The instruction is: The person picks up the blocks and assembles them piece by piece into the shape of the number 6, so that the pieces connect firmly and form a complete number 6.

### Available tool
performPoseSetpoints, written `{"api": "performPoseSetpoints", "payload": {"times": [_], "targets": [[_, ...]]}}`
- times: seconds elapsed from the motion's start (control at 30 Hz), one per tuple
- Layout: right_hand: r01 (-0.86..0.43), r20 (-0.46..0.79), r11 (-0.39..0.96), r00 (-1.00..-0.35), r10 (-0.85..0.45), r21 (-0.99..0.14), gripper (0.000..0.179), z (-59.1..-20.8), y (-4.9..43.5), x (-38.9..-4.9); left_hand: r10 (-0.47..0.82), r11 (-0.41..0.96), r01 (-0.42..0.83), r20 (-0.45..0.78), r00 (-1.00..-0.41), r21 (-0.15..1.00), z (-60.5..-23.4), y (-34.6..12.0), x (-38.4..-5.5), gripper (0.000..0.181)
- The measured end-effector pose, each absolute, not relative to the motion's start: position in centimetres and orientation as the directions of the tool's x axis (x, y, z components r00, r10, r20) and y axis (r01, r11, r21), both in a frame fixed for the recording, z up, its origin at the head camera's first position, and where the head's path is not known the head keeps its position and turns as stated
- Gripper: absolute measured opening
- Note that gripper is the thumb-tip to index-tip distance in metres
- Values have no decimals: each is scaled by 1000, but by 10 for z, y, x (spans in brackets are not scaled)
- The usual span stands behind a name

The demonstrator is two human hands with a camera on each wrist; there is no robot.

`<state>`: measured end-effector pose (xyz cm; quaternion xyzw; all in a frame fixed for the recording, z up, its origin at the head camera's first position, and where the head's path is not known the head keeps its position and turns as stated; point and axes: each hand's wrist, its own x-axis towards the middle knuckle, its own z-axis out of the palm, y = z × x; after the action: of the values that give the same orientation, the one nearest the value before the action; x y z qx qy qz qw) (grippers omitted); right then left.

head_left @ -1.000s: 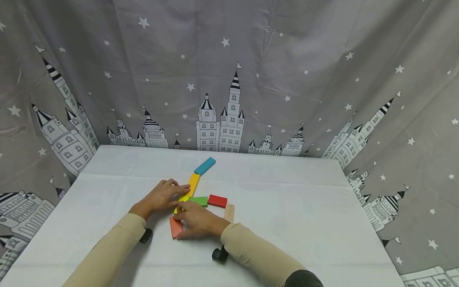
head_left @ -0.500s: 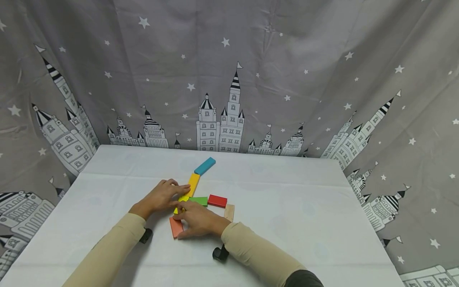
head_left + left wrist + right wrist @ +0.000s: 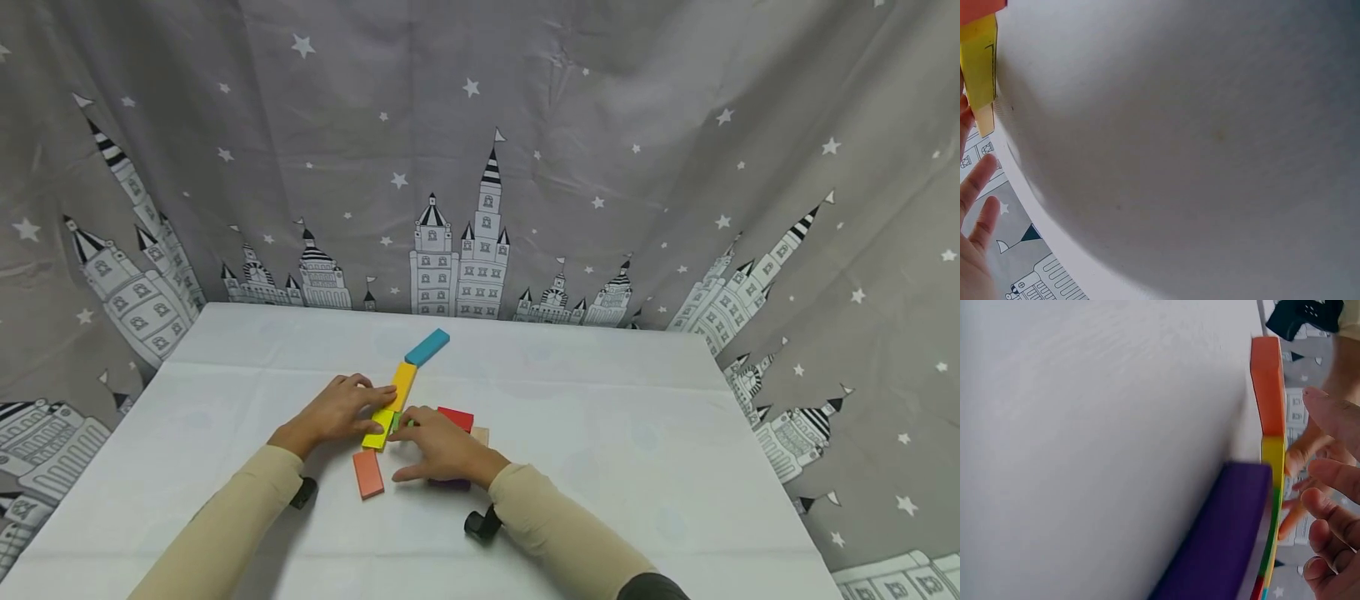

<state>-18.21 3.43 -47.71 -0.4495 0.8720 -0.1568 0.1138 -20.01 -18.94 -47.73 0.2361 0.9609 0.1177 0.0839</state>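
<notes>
My left hand [image 3: 337, 412] touches two end-to-end blocks in the head view, a yellow-orange block [image 3: 405, 379] and a bright yellow block [image 3: 377, 435]. Its fingers look spread in the left wrist view. My right hand [image 3: 446, 450] hovers just right of them with loosely bent fingers, holding nothing that I can see. It partly covers a green block [image 3: 396, 422] and a red block [image 3: 457, 417]. Below the yellow block lies a salmon-orange block [image 3: 368, 474], now uncovered. A purple block [image 3: 1222, 531] shows large in the right wrist view, mostly hidden beneath my right hand in the head view.
A blue block [image 3: 427, 347] lies angled at the far end of the yellow-orange one. Behind the right wrist, part of a plain wooden block [image 3: 481, 435] shows. All lie on a white-covered table [image 3: 600, 433], with a grey castle-print curtain [image 3: 570, 167] behind.
My right hand has moved right, off the yellow and salmon-orange blocks, and now covers more of the green, red and wooden blocks. The left hand stays in place.
</notes>
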Motion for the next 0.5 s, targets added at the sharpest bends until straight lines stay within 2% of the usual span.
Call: {"api": "performPoseSetpoints", "payload": {"times": [0.1, 0.5], "targets": [[-728, -58, 560, -588, -806, -397, 53, -477, 45, -182, 480, 860, 442, -113, -870, 254, -479, -189, -200, 66], [-730, -62, 559, -585, -809, -394, 42, -479, 88, -179, 473, 868, 436, -130, -871, 237, -478, -188, -198, 65]]}}
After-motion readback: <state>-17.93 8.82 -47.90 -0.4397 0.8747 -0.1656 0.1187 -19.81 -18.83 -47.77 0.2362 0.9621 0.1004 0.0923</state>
